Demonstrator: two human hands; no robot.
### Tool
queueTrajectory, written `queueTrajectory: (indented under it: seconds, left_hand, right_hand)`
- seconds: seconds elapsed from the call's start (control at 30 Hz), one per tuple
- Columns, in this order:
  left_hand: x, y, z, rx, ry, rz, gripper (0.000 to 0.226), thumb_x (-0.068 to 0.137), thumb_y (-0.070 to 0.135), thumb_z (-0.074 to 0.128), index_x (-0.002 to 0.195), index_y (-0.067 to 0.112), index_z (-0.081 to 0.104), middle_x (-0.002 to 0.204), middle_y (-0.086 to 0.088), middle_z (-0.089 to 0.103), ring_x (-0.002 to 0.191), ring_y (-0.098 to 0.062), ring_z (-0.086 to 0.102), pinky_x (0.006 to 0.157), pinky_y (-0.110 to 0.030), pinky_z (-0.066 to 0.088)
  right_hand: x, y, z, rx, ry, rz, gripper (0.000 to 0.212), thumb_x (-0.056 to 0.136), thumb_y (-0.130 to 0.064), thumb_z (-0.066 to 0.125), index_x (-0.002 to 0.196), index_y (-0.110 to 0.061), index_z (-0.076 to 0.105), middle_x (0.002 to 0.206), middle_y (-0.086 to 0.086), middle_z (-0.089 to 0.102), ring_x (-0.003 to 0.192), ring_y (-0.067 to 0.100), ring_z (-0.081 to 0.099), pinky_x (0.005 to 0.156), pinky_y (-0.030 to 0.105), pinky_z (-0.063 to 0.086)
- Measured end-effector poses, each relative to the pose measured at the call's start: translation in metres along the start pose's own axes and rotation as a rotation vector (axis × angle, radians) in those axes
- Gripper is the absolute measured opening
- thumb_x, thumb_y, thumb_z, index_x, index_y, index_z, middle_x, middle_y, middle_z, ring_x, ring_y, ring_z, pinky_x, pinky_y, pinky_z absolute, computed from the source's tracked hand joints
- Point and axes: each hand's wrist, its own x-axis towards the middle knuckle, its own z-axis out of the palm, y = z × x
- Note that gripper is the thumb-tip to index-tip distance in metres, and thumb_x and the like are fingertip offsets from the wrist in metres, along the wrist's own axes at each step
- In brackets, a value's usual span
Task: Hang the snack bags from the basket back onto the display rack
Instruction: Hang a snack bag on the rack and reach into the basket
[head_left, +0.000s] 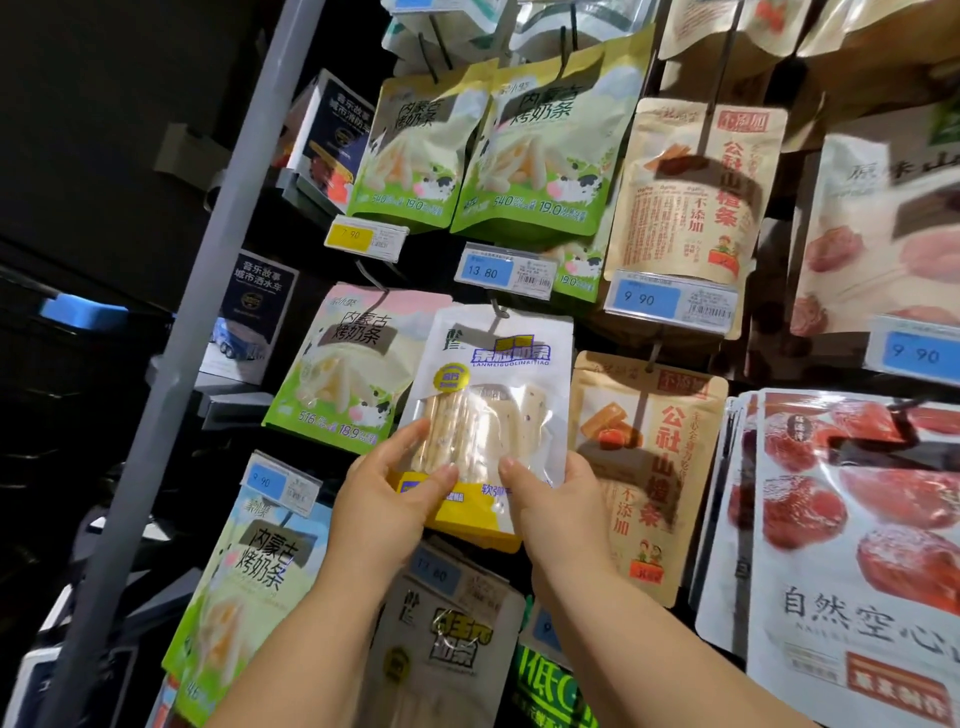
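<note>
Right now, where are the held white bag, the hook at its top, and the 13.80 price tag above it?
white bag (493, 410): head view, clear window.
hook (501, 310): head view, bent tip.
13.80 price tag (483, 271): head view, blue panel.

display rack (171, 364) hooks carry hanging snack bags (524, 156) and price tags (506, 270).

One wide-angle view, worn on the head, faces forward into a dark display rack (431, 265) from close by, and hanging bags fill the frame. The rack's grey metal upright post (208, 291) leans across the left. The left hand (384, 493) and right hand (550, 499) enter from below, holding a white-and-yellow clear-windowed plastic snack bag (493, 415) at centre.
</note>
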Motion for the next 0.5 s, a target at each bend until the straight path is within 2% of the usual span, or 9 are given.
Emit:
queueTrajectory:
  seconds: [0.07, 0.13, 0.2, 0.27, 0.33, 0.4, 0.5]
  left_hand:
    - [0.007, 0.001, 0.002, 0.047, -0.012, -0.005, 0.053, 0.082, 0.022, 0.079, 0.129, 0.034, 0.061, 0.134, 0.002, 0.057, 0.114, -0.006, 0.06, 0.103, -0.033, 0.048]
    - [0.016, -0.001, 0.004, 0.129, -0.008, -0.002, 0.056, 0.081, 0.027, 0.08, 0.132, 0.035, 0.059, 0.134, 0.004, 0.057, 0.111, -0.005, 0.058, 0.101, -0.032, 0.047]
    - [0.025, -0.005, 0.004, 0.238, -0.023, -0.003, 0.064, 0.077, 0.037, 0.081, 0.135, 0.04, 0.055, 0.131, 0.006, 0.055, 0.108, -0.006, 0.056, 0.099, -0.031, 0.045]
    - [0.034, -0.008, 0.004, 0.361, -0.045, -0.021, 0.07, 0.074, 0.047, 0.08, 0.138, 0.046, 0.05, 0.125, 0.007, 0.051, 0.113, -0.013, 0.055, 0.099, -0.034, 0.044]
    - [0.041, -0.009, 0.005, 0.45, -0.069, -0.033, 0.073, 0.075, 0.053, 0.077, 0.141, 0.048, 0.045, 0.118, 0.009, 0.044, 0.118, -0.018, 0.053, 0.098, -0.035, 0.042]
    - [0.045, -0.012, 0.007, 0.499, -0.09, -0.04, 0.073, 0.078, 0.055, 0.074, 0.143, 0.049, 0.041, 0.117, 0.009, 0.04, 0.119, -0.019, 0.051, 0.096, -0.034, 0.04]
    - [0.053, -0.023, 0.01, 0.514, -0.115, -0.044, 0.073, 0.079, 0.055, 0.073, 0.144, 0.049, 0.04, 0.128, 0.003, 0.045, 0.121, -0.021, 0.051, 0.098, -0.035, 0.041]
  right_hand:
    - [0.005, -0.002, 0.001, -0.058, -0.005, 0.03, 0.011, 0.09, -0.025, 0.065, 0.09, -0.03, 0.055, 0.103, -0.002, 0.067, 0.098, 0.023, 0.064, 0.093, 0.049, 0.052]
    - [0.01, -0.006, -0.001, -0.133, -0.017, 0.049, 0.008, 0.096, -0.025, 0.057, 0.099, -0.028, 0.05, 0.11, 0.0, 0.063, 0.099, 0.023, 0.06, 0.092, 0.046, 0.052]
    - [0.014, -0.011, -0.002, -0.247, -0.034, 0.043, 0.028, 0.097, -0.023, 0.055, 0.122, -0.023, 0.044, 0.112, -0.001, 0.057, 0.101, 0.022, 0.058, 0.088, 0.037, 0.05]
    - [0.017, -0.014, -0.004, -0.368, -0.049, 0.013, 0.049, 0.095, -0.021, 0.058, 0.136, -0.023, 0.033, 0.115, 0.0, 0.057, 0.105, 0.025, 0.058, 0.086, 0.032, 0.046]
    - [0.021, -0.013, -0.005, -0.438, -0.073, 0.004, 0.065, 0.093, -0.019, 0.06, 0.145, -0.027, 0.023, 0.129, 0.006, 0.058, 0.111, 0.028, 0.059, 0.09, 0.035, 0.049]
    - [0.024, -0.01, -0.004, -0.49, -0.106, 0.006, 0.077, 0.093, -0.016, 0.062, 0.15, -0.033, 0.014, 0.146, 0.004, 0.047, 0.116, 0.028, 0.057, 0.093, 0.036, 0.049]
    - [0.029, -0.005, -0.001, -0.592, -0.163, -0.007, 0.082, 0.094, -0.013, 0.061, 0.152, -0.041, 0.01, 0.155, -0.003, 0.035, 0.106, 0.025, 0.056, 0.082, 0.031, 0.047]
